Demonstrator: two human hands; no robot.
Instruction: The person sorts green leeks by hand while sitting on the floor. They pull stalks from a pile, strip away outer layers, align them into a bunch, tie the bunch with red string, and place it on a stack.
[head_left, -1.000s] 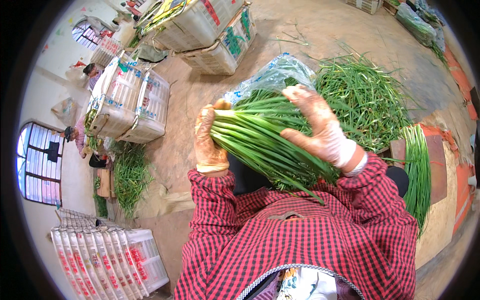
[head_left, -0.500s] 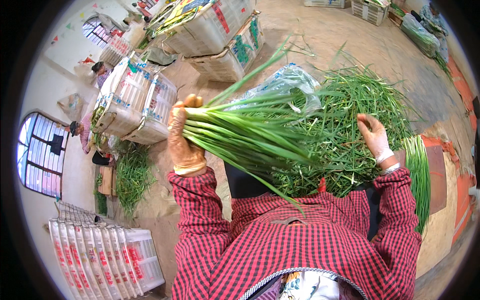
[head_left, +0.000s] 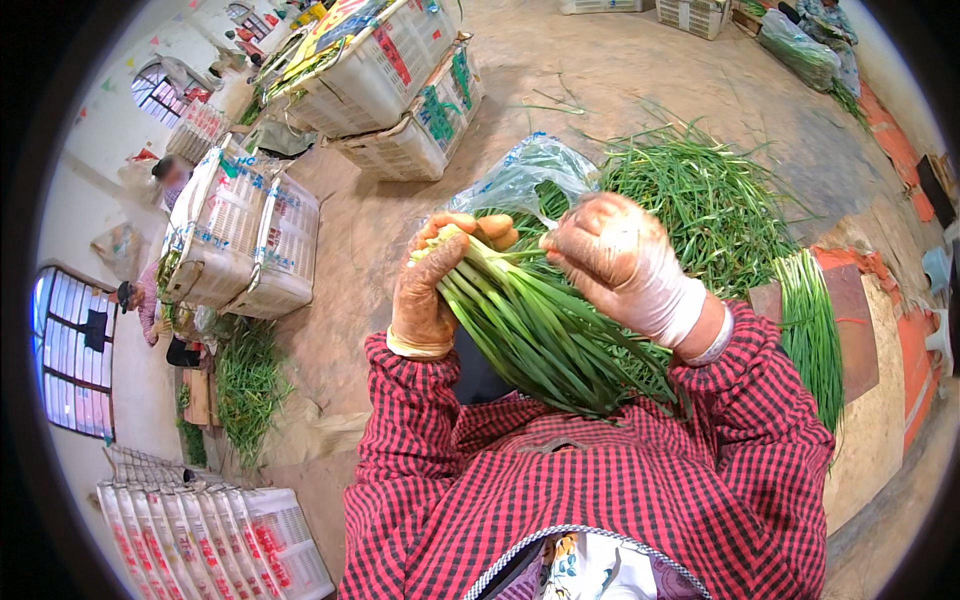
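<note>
My left hand, in a stained glove, is closed around the pale stem ends of a thick bunch of chives. Their green leaves fan down to the right, over my lap. Above the leaves is my gloved right hand, its fingers pinched together close to the stems. A small pale tip shows at those fingers, too small to name. Behind both hands lies a loose heap of chives, and a clear plastic bag rests at its left side. A straightened row of chives lies to my right.
White plastic crates stand stacked ahead, with more crates at the left. Nested crates sit at lower left. Beside a green heap on the left is another person. A board lies at my right.
My right hand has come in from the right to the bunch, and its fingers have closed. My left hand has shifted right, and the leaves now hang more downward.
</note>
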